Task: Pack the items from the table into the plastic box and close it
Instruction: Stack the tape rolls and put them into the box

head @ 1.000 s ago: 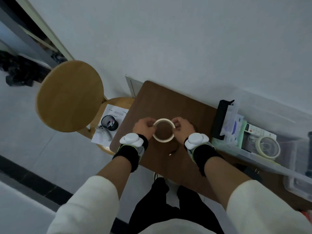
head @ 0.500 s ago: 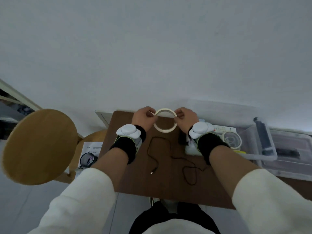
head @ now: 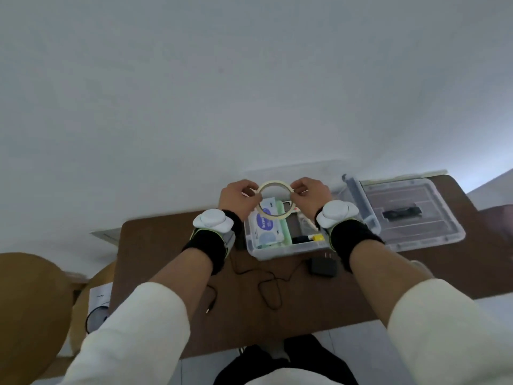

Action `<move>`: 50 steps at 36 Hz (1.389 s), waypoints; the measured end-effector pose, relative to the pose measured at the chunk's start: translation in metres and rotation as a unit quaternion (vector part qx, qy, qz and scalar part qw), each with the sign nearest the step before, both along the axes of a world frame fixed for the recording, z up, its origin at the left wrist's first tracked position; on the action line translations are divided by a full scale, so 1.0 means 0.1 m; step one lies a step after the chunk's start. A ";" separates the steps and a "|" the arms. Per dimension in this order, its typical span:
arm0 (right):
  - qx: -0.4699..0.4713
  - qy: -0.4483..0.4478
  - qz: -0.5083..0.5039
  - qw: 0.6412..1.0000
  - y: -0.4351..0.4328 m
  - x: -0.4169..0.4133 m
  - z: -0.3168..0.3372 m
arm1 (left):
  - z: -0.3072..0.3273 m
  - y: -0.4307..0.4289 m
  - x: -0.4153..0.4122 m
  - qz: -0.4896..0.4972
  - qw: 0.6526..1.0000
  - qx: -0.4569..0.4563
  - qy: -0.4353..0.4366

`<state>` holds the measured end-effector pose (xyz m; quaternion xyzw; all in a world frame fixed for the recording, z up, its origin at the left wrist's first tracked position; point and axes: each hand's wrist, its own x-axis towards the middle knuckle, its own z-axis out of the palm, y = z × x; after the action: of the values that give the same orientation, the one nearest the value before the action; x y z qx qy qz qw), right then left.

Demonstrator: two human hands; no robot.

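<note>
Left hand (head: 237, 200) and right hand (head: 311, 197) each pinch an edge of the tape roll (head: 273, 184), held over the open plastic box (head: 277, 252) — best lowered flat onto the packet (head: 265, 225), both pinches loosed together.

Cream tape ring (head: 273, 184), apparently over box (head: 277, 252)

wipes pack (head: 266, 227) label, print blurred, unreadable
</note>
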<state>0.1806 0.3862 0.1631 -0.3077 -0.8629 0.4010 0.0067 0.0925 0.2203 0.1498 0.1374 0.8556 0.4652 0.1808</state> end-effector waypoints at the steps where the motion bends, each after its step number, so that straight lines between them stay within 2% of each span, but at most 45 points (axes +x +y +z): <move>1: -0.003 0.001 -0.006 1.000 0.09 0.03 -0.02 | -0.01 0.09 0.02 -0.005 1.000 0.000 -0.004; 10: -0.029 -0.034 0.002 0.999 0.81 0.23 -0.27 | -0.18 0.74 0.21 -0.028 0.999 -0.029 -0.029; 21: 0.014 -0.040 -0.028 0.999 1.61 0.21 -0.36 | -0.59 1.26 0.33 -0.047 0.992 -0.101 -0.064; 26: 0.040 -0.026 -0.022 0.999 1.87 0.20 -0.46 | -0.76 1.42 0.35 -0.014 0.990 -0.110 -0.087; 36: -0.031 -0.072 0.027 0.997 2.18 0.24 -0.67 | -1.12 1.67 0.27 0.005 0.984 -0.144 -0.109; 40: -0.057 -0.063 0.028 0.996 2.24 0.23 -0.71 | -1.24 1.73 0.25 -0.002 0.982 -0.148 -0.115; 50: -0.055 -0.060 0.023 0.996 2.28 0.14 -0.82 | -1.37 1.90 0.25 -0.038 0.974 -0.205 -0.089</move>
<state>0.1947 0.6145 0.0813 -0.3116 -0.8450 0.4288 -0.0712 0.1173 0.4101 0.0131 0.0882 0.9074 0.2830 0.2979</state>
